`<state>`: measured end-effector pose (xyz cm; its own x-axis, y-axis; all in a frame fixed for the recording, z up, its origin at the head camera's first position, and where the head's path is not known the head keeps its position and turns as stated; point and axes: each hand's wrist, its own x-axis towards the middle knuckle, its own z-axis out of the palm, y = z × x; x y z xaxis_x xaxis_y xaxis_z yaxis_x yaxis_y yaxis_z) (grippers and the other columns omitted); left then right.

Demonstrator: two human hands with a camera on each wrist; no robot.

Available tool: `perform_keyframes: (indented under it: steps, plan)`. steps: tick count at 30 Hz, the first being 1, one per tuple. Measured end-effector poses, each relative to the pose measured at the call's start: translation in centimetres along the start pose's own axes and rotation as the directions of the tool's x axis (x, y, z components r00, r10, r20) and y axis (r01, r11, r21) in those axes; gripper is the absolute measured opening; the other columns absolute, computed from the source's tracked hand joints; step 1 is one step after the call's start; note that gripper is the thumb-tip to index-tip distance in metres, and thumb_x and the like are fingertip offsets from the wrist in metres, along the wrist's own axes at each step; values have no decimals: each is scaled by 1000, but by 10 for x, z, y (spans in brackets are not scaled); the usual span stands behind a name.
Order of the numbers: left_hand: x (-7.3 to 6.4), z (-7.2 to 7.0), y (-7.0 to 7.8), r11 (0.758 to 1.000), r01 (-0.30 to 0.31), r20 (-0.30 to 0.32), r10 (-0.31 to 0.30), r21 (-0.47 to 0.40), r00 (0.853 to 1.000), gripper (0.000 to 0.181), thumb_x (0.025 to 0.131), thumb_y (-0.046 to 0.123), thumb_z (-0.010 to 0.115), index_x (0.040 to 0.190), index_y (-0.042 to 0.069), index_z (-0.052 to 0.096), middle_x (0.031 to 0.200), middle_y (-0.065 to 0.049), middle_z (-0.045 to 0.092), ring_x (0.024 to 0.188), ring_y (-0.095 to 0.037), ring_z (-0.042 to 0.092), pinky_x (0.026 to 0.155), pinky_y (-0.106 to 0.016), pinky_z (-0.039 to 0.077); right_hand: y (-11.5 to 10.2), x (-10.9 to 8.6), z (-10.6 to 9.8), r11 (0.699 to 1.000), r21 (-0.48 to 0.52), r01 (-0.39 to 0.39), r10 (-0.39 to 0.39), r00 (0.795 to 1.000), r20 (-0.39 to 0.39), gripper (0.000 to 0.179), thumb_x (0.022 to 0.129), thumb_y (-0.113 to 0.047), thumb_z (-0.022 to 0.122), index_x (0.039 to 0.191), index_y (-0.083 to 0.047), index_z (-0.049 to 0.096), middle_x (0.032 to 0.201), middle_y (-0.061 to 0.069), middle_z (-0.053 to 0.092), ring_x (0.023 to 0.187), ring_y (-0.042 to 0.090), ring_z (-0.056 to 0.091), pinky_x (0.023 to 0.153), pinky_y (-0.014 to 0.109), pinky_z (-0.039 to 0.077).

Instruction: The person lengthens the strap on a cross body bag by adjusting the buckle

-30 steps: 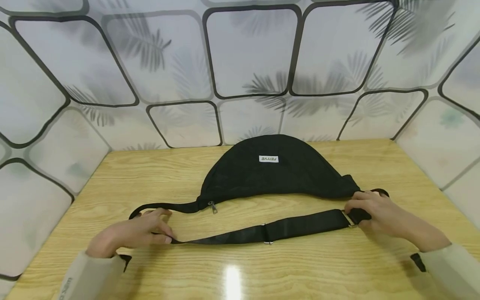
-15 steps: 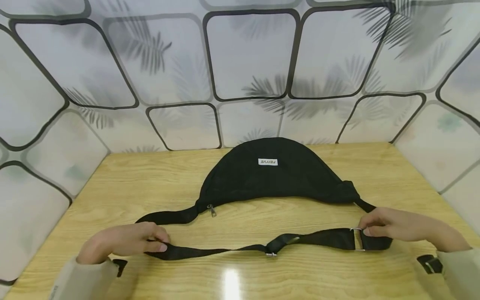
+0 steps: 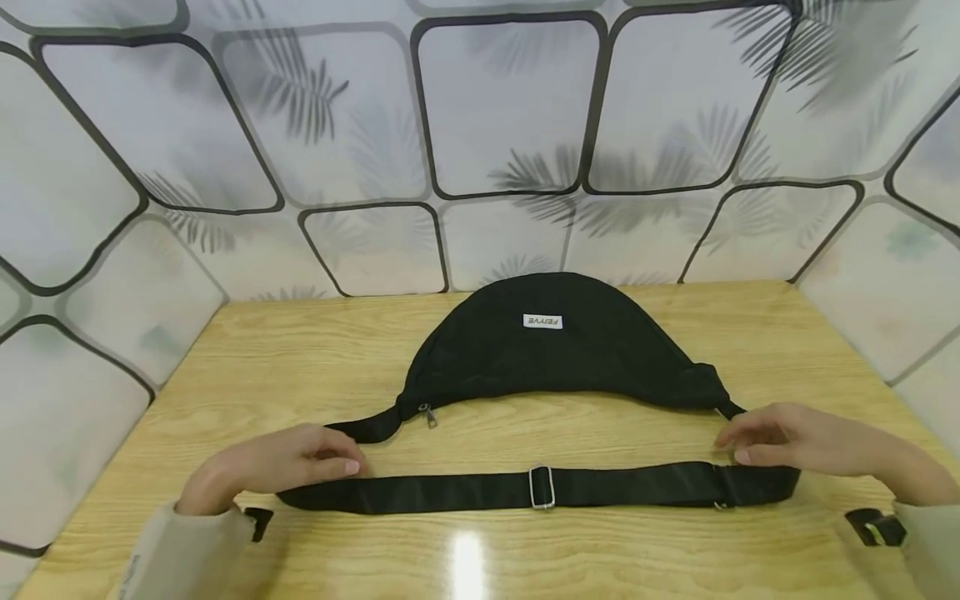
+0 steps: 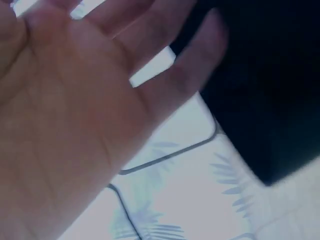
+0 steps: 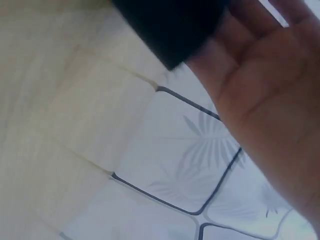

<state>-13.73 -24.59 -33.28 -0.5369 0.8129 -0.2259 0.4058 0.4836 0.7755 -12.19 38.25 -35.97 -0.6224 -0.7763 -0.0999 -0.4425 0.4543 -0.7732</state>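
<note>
A black waist bag with a white label lies on the wooden table, its curved side toward the back wall. Its strap runs flat along the near side, with a metal slider near the middle. My left hand hovers at the strap's left bend, fingers loosely extended; the left wrist view shows the strap close by the fingertips. At the right bend my right hand is held just above the strap, thumb and fingers apart. The strap overlaps its fingers in the right wrist view.
The wooden table is bounded at the back and sides by a pale panel patterned with leaves and dark outlines. A small zipper pull hangs at the bag's left end. Black bands show at both sleeve cuffs.
The strap was twisted and pinched in both hands half a second ago; now it lies straight and flat, slider facing up. Both hands have let go of it, having drawn it nearer the table's front.
</note>
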Motion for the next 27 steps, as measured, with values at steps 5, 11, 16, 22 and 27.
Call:
perform_keyframes:
  steps: [5, 11, 16, 22, 27]
  plan:
    - [7, -1, 22, 995, 49, -225, -29, 84, 974, 26, 107, 19, 54, 120, 3, 70, 113, -4, 69, 95, -17, 65, 77, -31, 54, -16, -2, -5, 932, -310, -186, 75, 939, -337, 19, 98, -1, 64, 116, 4, 69, 105, -13, 69, 88, -3, 61, 66, 27, 54]
    - [33, 7, 27, 988, 67, -179, -42, 136, 983, 34, 108, 23, 53, 126, -3, 67, 120, -11, 68, 101, -21, 65, 82, -34, 54, -13, 5, -2, 894, -377, -240, 35, 878, -477, 14, 95, -2, 69, 108, -5, 73, 100, -10, 70, 89, -5, 59, 68, 26, 54]
    - [40, 9, 25, 979, 182, -127, -170, 92, 977, 41, 107, 27, 56, 137, -1, 59, 127, -11, 65, 111, -30, 63, 87, -43, 53, -15, 21, -3, 905, -358, -231, 40, 882, -469, 15, 95, -4, 69, 110, -5, 72, 103, -4, 70, 93, -5, 59, 74, 27, 54]
    - [33, 10, 10, 959, 164, -162, -129, 231, 978, 36, 94, 16, 75, 125, -2, 65, 128, -22, 60, 91, -17, 60, 77, -34, 51, -21, 37, 12, 837, -503, -213, -9, 915, -403, 25, 83, 3, 80, 105, -6, 72, 103, 5, 67, 92, 23, 66, 72, 38, 54]
    - [34, 16, 10, 905, 275, -249, -200, 324, 948, 33, 87, 12, 82, 115, 3, 69, 113, -16, 57, 74, -9, 48, 67, -29, 47, -23, 46, 29, 745, -618, -251, -18, 919, -395, 25, 76, -3, 87, 95, -8, 72, 105, 18, 61, 90, 37, 62, 72, 48, 54]
